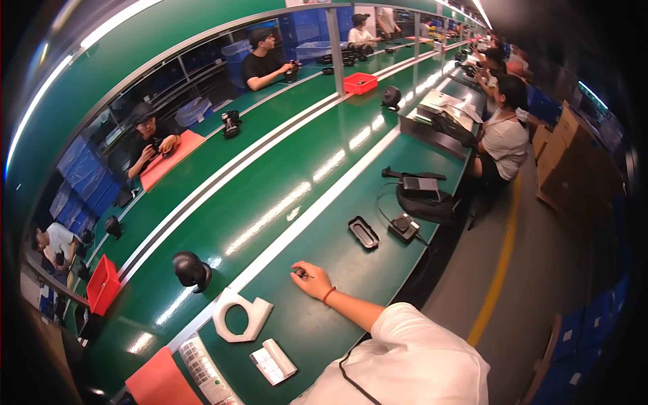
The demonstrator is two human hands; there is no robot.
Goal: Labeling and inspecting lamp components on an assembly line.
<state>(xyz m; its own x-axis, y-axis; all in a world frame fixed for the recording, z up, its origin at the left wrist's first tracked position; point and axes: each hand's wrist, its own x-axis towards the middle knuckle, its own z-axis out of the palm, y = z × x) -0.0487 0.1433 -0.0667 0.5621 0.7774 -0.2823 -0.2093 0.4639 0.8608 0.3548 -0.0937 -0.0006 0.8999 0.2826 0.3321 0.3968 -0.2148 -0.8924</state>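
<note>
My right hand rests over the green bench top, fingers curled and thumb close to the fingertips. Something small and dark shows at the fingers, too tiny to name. A thin red band circles this wrist. Nearest the hand, to its lower left, lies a white ring-shaped piece with a round opening. Below that is a small white block with a printed, gridded face. My left hand is not in view.
A black rounded device stands on the glossy green conveyor. To my right lie a black tray, a cabled boxy device and a black bag. A label sheet and orange mat are lower left. Several people work along the line.
</note>
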